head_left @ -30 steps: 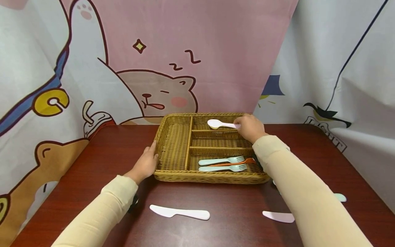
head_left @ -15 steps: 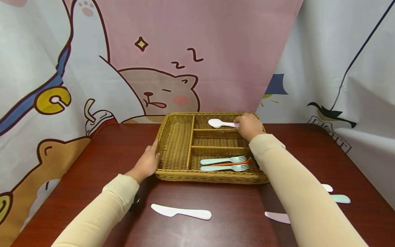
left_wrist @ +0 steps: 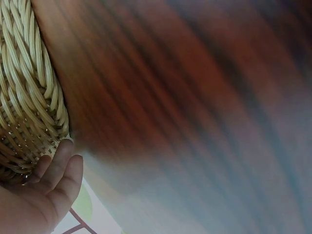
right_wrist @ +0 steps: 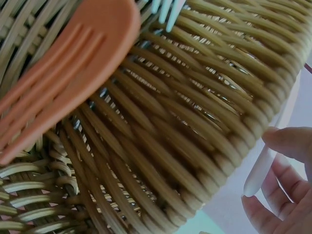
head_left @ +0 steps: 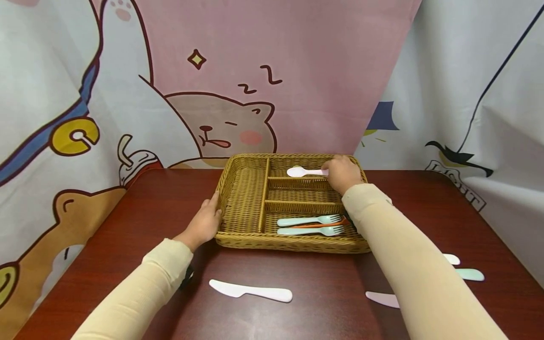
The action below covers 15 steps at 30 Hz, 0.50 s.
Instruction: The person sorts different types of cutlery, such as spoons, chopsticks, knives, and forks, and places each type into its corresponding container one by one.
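Note:
My right hand [head_left: 343,174] pinches the handle of a pale pink-white spoon [head_left: 296,172] over the back right compartment of the wicker cutlery tray [head_left: 293,244]. In the right wrist view, thumb and fingers hold the end of its handle [right_wrist: 259,173] beyond the woven wall. My left hand [head_left: 203,221] rests against the tray's left side, its fingers extended along the wicker, as the left wrist view also shows. Two mint forks, an upper one [head_left: 308,220] and a lower one [head_left: 310,231], lie in the front right compartment with an orange fork [right_wrist: 90,63], partly hidden in the head view.
A white knife [head_left: 250,291] lies on the dark red table [head_left: 170,198] in front of the tray. To the right are a pinkish knife [head_left: 382,299], a mint handle [head_left: 471,274] and a white handle end [head_left: 452,259], partly covered by my right sleeve. A printed curtain [head_left: 323,85] hangs behind.
The head view has shifted slightly. The spoon sits a touch lower over the back compartment, and a yellow patch beneath its bowl no longer shows. My left hand keeps its place on the tray.

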Each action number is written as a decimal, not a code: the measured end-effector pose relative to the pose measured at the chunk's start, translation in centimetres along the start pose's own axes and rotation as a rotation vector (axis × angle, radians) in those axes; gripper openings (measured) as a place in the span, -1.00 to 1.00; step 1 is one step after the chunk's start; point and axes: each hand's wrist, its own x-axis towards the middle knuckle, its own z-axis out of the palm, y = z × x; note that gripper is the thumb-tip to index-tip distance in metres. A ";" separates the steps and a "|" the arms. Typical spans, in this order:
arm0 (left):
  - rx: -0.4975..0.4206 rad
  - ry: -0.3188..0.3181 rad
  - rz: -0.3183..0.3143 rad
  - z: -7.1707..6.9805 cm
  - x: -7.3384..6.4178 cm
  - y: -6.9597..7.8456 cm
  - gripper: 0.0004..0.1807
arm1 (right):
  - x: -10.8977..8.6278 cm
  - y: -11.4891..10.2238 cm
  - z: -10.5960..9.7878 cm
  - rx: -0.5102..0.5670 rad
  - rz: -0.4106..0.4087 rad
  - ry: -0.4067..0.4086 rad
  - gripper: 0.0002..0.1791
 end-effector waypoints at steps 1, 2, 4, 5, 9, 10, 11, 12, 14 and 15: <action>-0.001 0.000 -0.001 0.0 0.0 0.0 -0.34 | 0.0 0.0 0.0 -0.002 0.001 -0.004 -0.65; -0.001 0.000 -0.004 0.0 0.0 0.0 -0.34 | 0.0 -0.1 -0.1 -0.003 0.000 -0.010 -0.65; 0.005 -0.001 -0.001 0.0 0.0 0.0 -0.34 | 0.0 -0.1 -0.2 -0.004 -0.002 -0.025 -0.64; 0.006 -0.002 -0.001 0.0 0.0 0.1 -0.34 | -0.1 -0.1 -0.3 -0.004 -0.003 -0.033 -0.63; 0.011 -0.005 -0.006 0.0 0.0 0.1 -0.34 | -0.1 0.0 -0.5 0.008 -0.018 -0.055 -0.62; 0.011 -0.005 -0.007 0.0 0.0 0.1 -0.34 | -0.1 0.1 -0.5 0.013 -0.019 -0.058 -0.62; 0.012 -0.005 -0.009 0.0 0.0 0.2 -0.34 | -0.1 0.2 -0.6 0.018 -0.021 -0.060 -0.62; 0.013 -0.005 -0.010 0.0 0.0 0.2 -0.34 | -0.1 0.2 -0.6 0.025 -0.021 -0.061 -0.62; 0.013 -0.003 -0.011 0.0 -0.1 0.2 -0.34 | -0.2 0.3 -0.6 0.037 -0.021 -0.062 -0.63; 0.012 -0.003 -0.012 0.0 -0.1 0.2 -0.34 | -0.2 0.3 -0.5 0.042 -0.021 -0.064 -0.63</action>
